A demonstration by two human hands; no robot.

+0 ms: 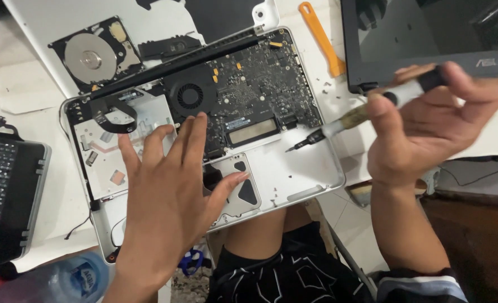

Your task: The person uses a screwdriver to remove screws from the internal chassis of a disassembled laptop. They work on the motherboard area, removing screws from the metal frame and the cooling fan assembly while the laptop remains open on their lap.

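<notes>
Far to the left of the left hand [164, 191] sits one black screwdriver-bit case [5, 193] on the counter [30, 84]. The left hand is spread wide, fingers splayed flat over the opened laptop base [294, 179], holding nothing; its fingertips lie near the one round black fan [190, 96] and just beside the green logic board [254, 84]. Pressing there could flex the board or snag the one looped black ribbon cable [111, 112] that lies just left of those fingers.

Beyond the left hand, further from the person, lies one opened hard drive [94, 56] with its shiny platter bare; dust or a stray touch could likely ruin it.

Between the two hands the laptop base rests partly on the person's knees, so a shift of the legs could tip it.

The right hand [434, 129] is closed loosely around one precision screwdriver [361, 115], gripped near its black cap, tip pointing down-left just above the palm-rest metal. A slip could scratch the casing or jab the board. Above that hand lie one orange plastic pry tool [322, 36] and one second dark laptop [428, 39].
</notes>
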